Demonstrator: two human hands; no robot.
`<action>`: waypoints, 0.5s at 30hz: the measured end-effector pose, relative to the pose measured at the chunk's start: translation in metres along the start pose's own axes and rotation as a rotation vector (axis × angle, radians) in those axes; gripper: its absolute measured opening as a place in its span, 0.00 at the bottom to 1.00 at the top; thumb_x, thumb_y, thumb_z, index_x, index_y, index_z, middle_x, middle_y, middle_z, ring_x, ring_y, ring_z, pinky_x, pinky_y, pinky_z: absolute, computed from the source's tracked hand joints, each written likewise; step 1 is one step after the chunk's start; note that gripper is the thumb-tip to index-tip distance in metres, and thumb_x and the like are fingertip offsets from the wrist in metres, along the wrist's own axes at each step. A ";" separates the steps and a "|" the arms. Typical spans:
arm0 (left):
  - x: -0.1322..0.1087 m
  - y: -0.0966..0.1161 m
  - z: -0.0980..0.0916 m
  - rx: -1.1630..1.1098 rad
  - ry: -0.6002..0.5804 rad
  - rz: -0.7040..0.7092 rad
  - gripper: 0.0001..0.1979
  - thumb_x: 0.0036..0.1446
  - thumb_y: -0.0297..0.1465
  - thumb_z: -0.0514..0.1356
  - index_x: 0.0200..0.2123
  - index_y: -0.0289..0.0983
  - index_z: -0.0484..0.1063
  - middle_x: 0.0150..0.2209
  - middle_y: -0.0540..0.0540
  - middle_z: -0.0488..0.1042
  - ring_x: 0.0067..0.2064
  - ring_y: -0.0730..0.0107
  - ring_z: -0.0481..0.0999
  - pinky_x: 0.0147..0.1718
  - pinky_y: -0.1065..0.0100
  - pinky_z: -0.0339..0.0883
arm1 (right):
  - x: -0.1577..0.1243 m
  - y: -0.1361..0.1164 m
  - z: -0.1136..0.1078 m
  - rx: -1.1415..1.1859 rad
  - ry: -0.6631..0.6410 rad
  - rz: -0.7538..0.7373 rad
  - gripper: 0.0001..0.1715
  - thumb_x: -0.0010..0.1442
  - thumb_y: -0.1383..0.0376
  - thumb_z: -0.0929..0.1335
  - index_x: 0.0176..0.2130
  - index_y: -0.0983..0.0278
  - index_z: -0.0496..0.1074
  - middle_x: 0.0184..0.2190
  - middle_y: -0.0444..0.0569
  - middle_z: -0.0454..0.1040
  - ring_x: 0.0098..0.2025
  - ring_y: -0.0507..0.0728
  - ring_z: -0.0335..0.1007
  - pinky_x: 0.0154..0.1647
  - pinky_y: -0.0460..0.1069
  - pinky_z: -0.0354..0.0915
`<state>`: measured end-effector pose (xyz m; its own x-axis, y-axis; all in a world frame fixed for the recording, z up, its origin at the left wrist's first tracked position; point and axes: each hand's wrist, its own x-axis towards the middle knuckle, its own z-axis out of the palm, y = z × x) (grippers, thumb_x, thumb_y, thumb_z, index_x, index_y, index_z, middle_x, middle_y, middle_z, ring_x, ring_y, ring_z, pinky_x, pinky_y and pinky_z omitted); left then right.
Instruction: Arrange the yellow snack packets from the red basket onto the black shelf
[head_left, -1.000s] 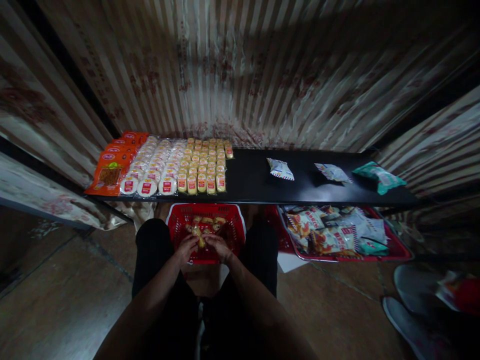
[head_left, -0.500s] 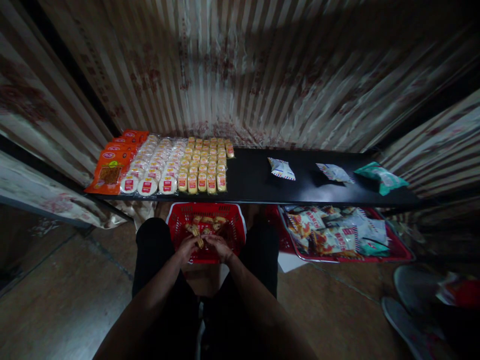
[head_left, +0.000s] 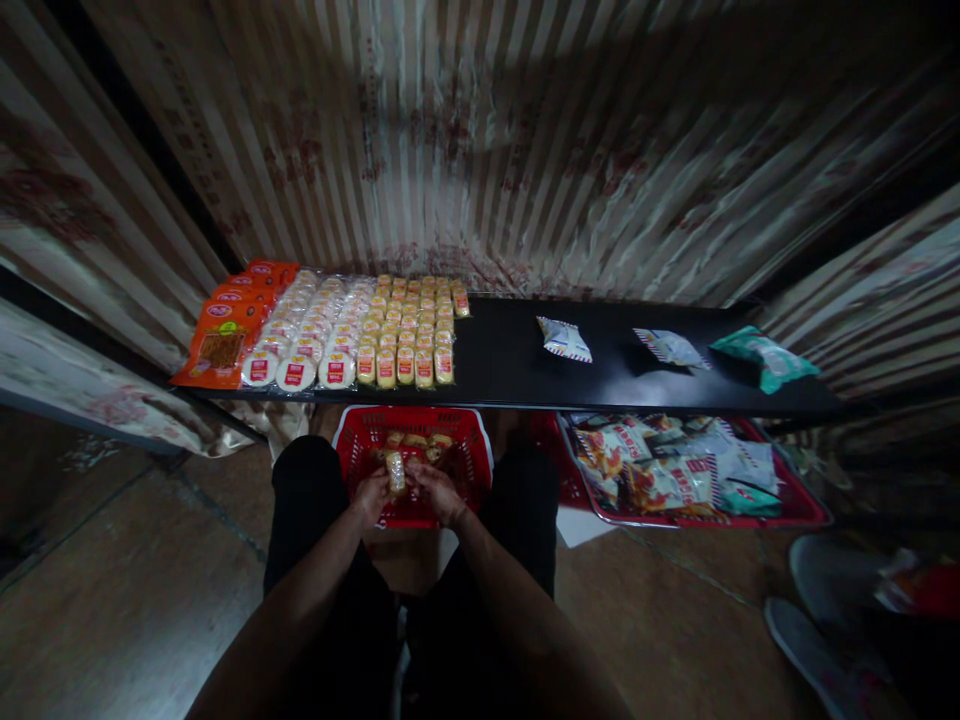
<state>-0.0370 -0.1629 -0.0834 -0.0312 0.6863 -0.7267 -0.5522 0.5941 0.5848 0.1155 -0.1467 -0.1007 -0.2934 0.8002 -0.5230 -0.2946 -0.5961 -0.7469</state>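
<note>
Print on gripped pack point(head_left: 396, 473) too small to read; can't tell if R hand point(head_left: 436, 492) touches it. Loose packs point(head_left: 417, 440) just past grip partly hidden by hands/pack. R of grip, back of 2nd basket point(head_left: 796, 500) hidden under shelf point(head_left: 502, 350); far R, red item point(head_left: 931, 590) blurry, cut off by pic edge

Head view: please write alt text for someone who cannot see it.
Left hand holds a wrapped yellow snack over a red basket, right hand beside it. Beyond, a black shelf holds orange pouches and round white packets.
</note>
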 end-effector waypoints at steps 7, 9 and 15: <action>0.002 -0.001 0.001 0.034 -0.001 -0.008 0.11 0.49 0.22 0.59 0.38 0.34 0.72 0.29 0.48 0.77 0.28 0.73 0.76 0.30 0.72 0.68 | 0.003 0.004 -0.003 -0.012 0.022 0.019 0.33 0.32 0.50 0.79 0.38 0.61 0.78 0.40 0.50 0.80 0.43 0.61 0.75 0.43 0.53 0.66; 0.001 -0.003 0.001 0.057 -0.023 -0.004 0.11 0.49 0.24 0.61 0.39 0.35 0.71 0.30 0.48 0.77 0.29 0.72 0.76 0.31 0.71 0.68 | 0.003 0.005 -0.003 -0.021 0.048 0.011 0.34 0.30 0.48 0.79 0.37 0.61 0.78 0.40 0.50 0.80 0.44 0.61 0.75 0.45 0.54 0.66; 0.002 -0.007 0.000 0.160 -0.031 0.034 0.18 0.42 0.30 0.68 0.39 0.36 0.70 0.32 0.47 0.78 0.34 0.68 0.78 0.34 0.70 0.68 | 0.003 0.007 0.002 -0.058 0.032 -0.066 0.38 0.27 0.43 0.79 0.34 0.63 0.77 0.37 0.50 0.79 0.46 0.63 0.74 0.54 0.58 0.62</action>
<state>-0.0331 -0.1657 -0.0885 -0.0205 0.7181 -0.6957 -0.4111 0.6282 0.6606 0.1106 -0.1485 -0.1062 -0.2457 0.8398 -0.4842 -0.2593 -0.5382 -0.8019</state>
